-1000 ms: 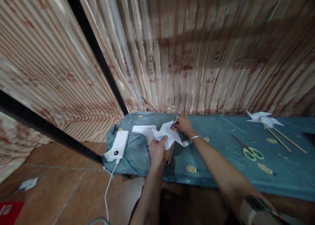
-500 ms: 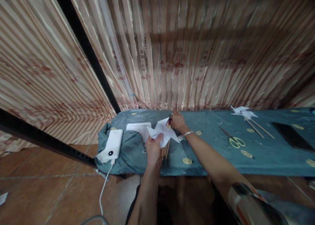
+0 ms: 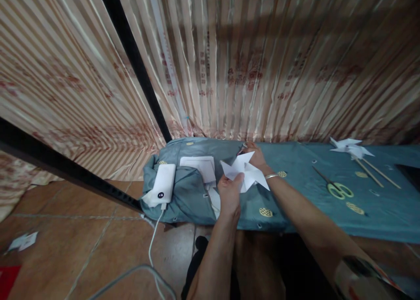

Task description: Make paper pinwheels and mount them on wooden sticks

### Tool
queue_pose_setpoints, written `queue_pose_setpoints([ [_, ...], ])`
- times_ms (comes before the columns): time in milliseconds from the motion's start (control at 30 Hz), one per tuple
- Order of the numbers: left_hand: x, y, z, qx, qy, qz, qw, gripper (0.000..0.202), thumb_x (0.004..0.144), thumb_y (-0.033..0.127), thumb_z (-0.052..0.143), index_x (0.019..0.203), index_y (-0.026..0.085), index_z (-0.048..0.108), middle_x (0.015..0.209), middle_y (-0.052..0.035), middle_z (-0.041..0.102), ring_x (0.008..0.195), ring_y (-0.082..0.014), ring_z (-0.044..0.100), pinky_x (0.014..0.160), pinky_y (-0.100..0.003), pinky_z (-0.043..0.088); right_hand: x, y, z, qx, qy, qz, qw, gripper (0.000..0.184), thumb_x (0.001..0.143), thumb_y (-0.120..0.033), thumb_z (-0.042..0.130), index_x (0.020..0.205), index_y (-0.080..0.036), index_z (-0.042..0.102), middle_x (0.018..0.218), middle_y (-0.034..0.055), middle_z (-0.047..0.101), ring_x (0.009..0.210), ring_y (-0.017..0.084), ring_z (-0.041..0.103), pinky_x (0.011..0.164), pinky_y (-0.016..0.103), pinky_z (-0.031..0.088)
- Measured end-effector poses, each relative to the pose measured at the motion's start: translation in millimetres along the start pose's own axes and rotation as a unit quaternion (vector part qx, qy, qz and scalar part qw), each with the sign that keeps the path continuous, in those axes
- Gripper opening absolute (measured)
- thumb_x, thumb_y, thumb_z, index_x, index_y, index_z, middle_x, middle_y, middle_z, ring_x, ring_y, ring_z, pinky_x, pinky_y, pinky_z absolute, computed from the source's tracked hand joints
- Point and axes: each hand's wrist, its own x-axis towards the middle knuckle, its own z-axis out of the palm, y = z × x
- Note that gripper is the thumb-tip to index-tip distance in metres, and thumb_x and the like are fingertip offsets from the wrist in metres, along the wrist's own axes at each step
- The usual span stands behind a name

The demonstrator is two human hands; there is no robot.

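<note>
A white folded paper pinwheel (image 3: 245, 171) is pinched in my left hand (image 3: 229, 195), thumb on its front. Just behind the pinwheel's right blades is my right hand (image 3: 257, 156), its fingers bent around a small dark metallic object (image 3: 242, 149) too small to name. Part of that hand is hidden by the paper. White paper sheets (image 3: 205, 166) lie to the left of my hands on the teal patterned cloth (image 3: 288, 212).
To the right lie scissors (image 3: 339, 189) with pale green handles and white pinwheels (image 3: 349, 146) on wooden sticks (image 3: 370, 173). A dark phone (image 3: 410, 173) is at the right edge. A white power bank (image 3: 164, 184) with a cable (image 3: 151, 247) sits at the left, near black metal bars (image 3: 138, 68).
The view has shifted left, so things appear farther right. The bundle of wooden sticks behind the pinwheel has gone out of sight. My left hand still holds the pinwheel.
</note>
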Motion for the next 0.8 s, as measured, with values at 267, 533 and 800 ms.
queue_pose_setpoints([
  [267, 3.1, -0.7, 0.6, 0.016, 0.019, 0.022, 0.999, 0.039, 0.041, 0.023, 0.088, 0.075, 0.015, 0.068, 0.072, -0.0017, 0.074, 0.064, -0.0161, 0.068, 0.074, -0.029, 0.051, -44.1, 39.2, 2.9, 0.144, 0.097, 0.053, 0.983, 0.023, 0.086, -0.028, 0.055, 0.085, -0.017, 0.075, 0.134, 0.0136, 0.059, 0.121, 0.027, 0.057, 0.101, 0.043, 0.044],
  [533, 3.9, -16.1, 6.4, 0.073, -0.005, 0.05, 0.996, 0.037, 0.043, 0.023, 0.089, 0.074, 0.014, 0.07, 0.072, -0.0034, 0.074, 0.072, -0.0195, 0.07, 0.08, -0.032, 0.051, -129.5, 89.1, -28.6, 0.166, 0.045, 0.036, 0.984, 0.016, 0.079, -0.023, 0.059, 0.071, -0.02, 0.072, 0.128, 0.0116, 0.065, 0.119, 0.027, 0.061, 0.099, 0.041, 0.046],
  [800, 3.6, -39.7, 22.2, 0.105, -0.028, 0.058, 0.992, 0.033, 0.046, 0.024, 0.087, 0.074, 0.015, 0.071, 0.075, -0.0043, 0.074, 0.079, -0.0214, 0.07, 0.08, -0.032, 0.05, -162.7, 94.9, -40.6, 0.122, -0.04, -0.043, 0.991, 0.018, 0.085, -0.022, 0.055, 0.081, -0.021, 0.073, 0.137, 0.0102, 0.059, 0.13, 0.027, 0.051, 0.108, 0.041, 0.04],
])
